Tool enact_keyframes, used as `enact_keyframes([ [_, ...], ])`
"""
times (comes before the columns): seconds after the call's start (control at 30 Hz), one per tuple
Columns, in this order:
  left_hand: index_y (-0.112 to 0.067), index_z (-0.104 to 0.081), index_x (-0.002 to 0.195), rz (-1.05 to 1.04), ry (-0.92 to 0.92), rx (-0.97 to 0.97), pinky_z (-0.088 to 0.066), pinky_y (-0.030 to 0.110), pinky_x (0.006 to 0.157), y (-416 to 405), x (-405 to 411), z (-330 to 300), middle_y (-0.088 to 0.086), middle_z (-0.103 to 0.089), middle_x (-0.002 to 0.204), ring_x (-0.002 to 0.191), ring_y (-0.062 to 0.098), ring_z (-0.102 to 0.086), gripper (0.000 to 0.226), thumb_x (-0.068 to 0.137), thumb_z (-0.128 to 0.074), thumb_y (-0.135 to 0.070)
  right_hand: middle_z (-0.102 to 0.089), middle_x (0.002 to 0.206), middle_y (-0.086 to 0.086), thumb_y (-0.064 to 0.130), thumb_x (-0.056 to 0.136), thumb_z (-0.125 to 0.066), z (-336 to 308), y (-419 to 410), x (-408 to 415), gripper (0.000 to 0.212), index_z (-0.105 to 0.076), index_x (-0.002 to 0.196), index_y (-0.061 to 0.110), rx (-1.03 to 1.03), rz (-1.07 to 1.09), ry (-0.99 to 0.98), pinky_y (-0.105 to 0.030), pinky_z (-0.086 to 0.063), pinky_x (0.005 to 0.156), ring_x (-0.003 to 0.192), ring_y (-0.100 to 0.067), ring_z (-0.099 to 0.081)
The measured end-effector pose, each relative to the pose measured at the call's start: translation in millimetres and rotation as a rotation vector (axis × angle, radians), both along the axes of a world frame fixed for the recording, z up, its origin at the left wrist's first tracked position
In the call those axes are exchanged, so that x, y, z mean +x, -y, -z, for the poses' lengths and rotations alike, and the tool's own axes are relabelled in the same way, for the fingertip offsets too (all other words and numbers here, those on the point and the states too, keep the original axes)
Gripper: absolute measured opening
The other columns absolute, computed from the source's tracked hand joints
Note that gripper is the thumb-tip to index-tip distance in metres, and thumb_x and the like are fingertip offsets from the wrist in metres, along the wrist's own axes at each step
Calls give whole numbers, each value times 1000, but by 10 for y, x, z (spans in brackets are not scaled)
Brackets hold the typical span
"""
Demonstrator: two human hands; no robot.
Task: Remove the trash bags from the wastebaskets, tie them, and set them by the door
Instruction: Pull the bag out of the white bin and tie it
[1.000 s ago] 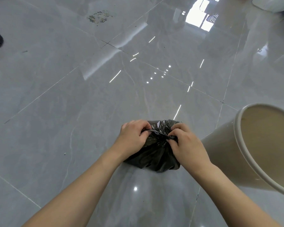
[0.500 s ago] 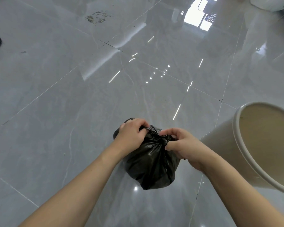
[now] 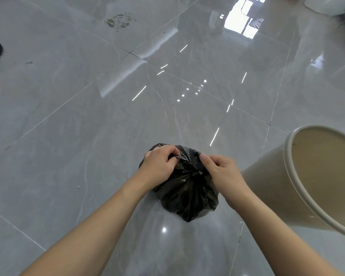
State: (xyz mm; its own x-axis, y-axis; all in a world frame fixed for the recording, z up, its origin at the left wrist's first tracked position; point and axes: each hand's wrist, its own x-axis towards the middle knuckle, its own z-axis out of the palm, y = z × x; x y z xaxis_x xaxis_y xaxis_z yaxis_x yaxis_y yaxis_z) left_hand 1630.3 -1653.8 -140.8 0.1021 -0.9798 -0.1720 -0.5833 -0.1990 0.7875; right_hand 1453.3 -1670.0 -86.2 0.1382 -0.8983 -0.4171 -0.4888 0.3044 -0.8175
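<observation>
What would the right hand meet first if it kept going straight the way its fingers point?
Probably the left hand: the right hand points leftward across the black trash bag top it already pinches, though depth is unclear.

Thin black plastic trash bag (image 3: 187,192), crinkled and glossy, polished grey marble-look floor tiles (image 3: 68,116), smooth matt cream plastic wastebasket (image 3: 271,188)

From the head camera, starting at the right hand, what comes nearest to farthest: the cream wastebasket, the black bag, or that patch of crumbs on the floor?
1. Black bag: pinched by the right hand.
2. Cream wastebasket: just to its right, lying tilted.
3. Crumb patch: far across the floor, upper left.
</observation>
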Motion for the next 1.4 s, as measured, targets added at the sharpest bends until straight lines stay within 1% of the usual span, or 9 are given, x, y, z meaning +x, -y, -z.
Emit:
enact_keyframes([
  [0.13, -33, -61, 92, -1, -12, 10, -41, 45, 98, -49, 30, -7, -16, -60, 89, 93, 16, -52, 16, 86, -54, -19, -64, 73, 0, 31, 89, -64, 18, -4, 28, 15, -69, 81, 20, 31, 46, 11, -38, -50, 70, 67, -14, -57],
  [0.23, -34, -57, 98, -44, -98, 2, -38, 45, 100, -161, 69, -54, -17, -55, 102, 105, 15, -48, 34, 70, -46, -18, -59, 69, 1, 9, 85, -58, -18, 12, 0, 17, -69, 81, 21, 116, 28, 14, -24, -40, 48, 51, -11, -47],
  [0.33, -30, -57, 87, -182, -163, -67, -46, 45, 86, -359, 74, -64, -12, -57, 87, 87, 15, -52, 17, 72, -49, -29, -59, 71, 3, 2, 84, -56, -31, 31, -16, 21, -68, 88, 18, 163, 24, 43, -15, -32, 38, 44, -7, -44],
  [0.53, -25, -55, 75, 14, -70, 77, -44, 30, 70, -631, -354, -67, -8, -56, 69, 69, 7, -52, 46, 66, -63, -70, -71, 80, -4, 2, 86, -61, 29, 58, 7, 16, -69, 89, 16, 171, 2, 49, -24, -45, 61, 70, -15, -62],
  [0.77, -20, -42, 66, 176, 169, -46, -35, 35, 76, -449, -366, -72, -6, -49, 70, 76, 19, -52, 29, 92, -47, -31, -55, 74, 3, 2, 93, -46, -17, 133, -54, 28, -70, 95, 17, -31, -166, -202, -14, -35, 51, 58, -8, -47],
  [0.97, -17, -40, 67, 304, 473, 131, -37, 36, 80, -510, -3, -18, 0, -63, 80, 86, 26, -58, 29, 94, -37, -29, -45, 98, 1, -11, 81, -37, 10, 229, -181, 44, -68, 87, 20, -251, -329, -480, -18, -35, 65, 86, -17, -49],
  [1.07, -16, -39, 67, 282, 489, 141, -36, 35, 75, -510, 14, -47, 3, -64, 82, 86, 28, -58, 28, 92, -38, -27, -44, 97, 2, -11, 82, -38, 60, 172, -155, 42, -69, 88, 17, -323, -377, -467, -10, -32, 63, 84, -15, -47],
  [1.27, -19, -39, 68, 309, 561, 189, -36, 35, 74, -462, -4, -95, 2, -65, 86, 82, 27, -57, 25, 92, -34, -26, -45, 103, 1, -7, 84, -37, 64, 175, -223, 40, -66, 97, 18, -303, -459, -549, -28, -41, 78, 89, -22, -51],
  [1.4, -17, -38, 67, 212, 459, 162, -34, 34, 63, -356, -40, -131, -3, -51, 68, 72, 25, -51, 26, 92, -36, -25, -51, 110, 0, 13, 88, -44, 120, 113, -199, 30, -63, 110, 19, -297, -606, -632, -28, -42, 84, 98, -22, -53],
])
